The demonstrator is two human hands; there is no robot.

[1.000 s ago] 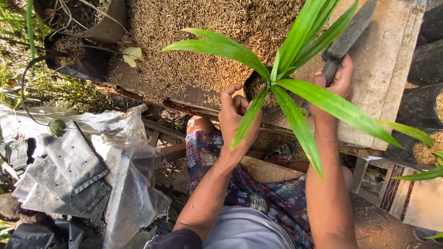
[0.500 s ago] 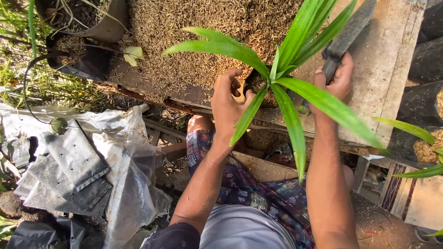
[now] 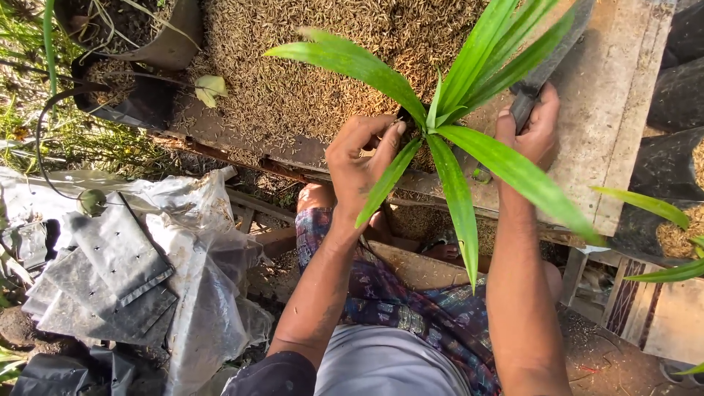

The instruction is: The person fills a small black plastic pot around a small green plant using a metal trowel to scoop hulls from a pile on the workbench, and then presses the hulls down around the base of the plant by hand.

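A young green plant (image 3: 447,110) with long pointed leaves stands on a wooden board (image 3: 609,125) covered in a heap of rice husks (image 3: 323,66). My left hand (image 3: 359,161) has its fingers curled around the plant's base, at the board's near edge. My right hand (image 3: 532,132) grips the handle of a long dark knife (image 3: 550,59), whose blade points away to the upper right, behind the leaves.
Black planting bags (image 3: 103,271) lie stacked on clear plastic sheeting (image 3: 198,293) at the left. A dark pot (image 3: 139,44) with husks sits at the top left. Filled black bags (image 3: 675,198) stand at the right. My patterned-cloth legs (image 3: 411,308) are below the board.
My left hand has slid up from the board's edge and closed its fingers on the plant's base. The right hand with the knife has barely moved.
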